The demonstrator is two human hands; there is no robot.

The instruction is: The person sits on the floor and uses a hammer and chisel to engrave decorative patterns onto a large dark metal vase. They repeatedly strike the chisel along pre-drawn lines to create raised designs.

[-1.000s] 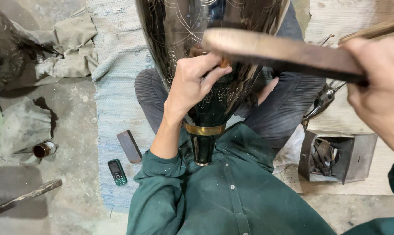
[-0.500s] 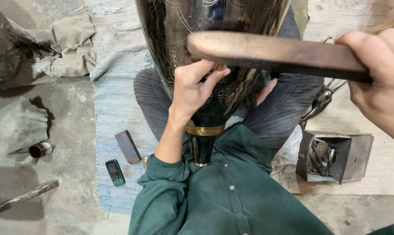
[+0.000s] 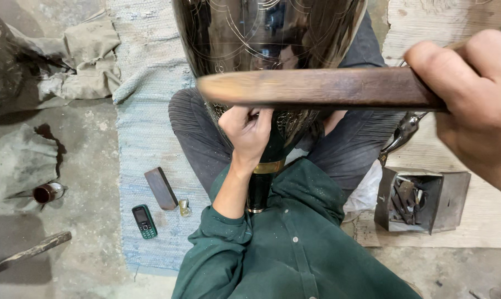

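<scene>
I braced the vase in my lap, left hand pinching a small tool against it, right hand clamped around the mallet raised above.

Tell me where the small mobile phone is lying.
In the head view, the mobile phone lies low on the left, on the pale blue mat, beside the dark rectangular block.

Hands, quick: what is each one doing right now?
Left hand: closed, fingers pinched against the dark engraved metal vase; whether it holds a small tool cannot be told.
Right hand: closed around the wooden stick.
</scene>
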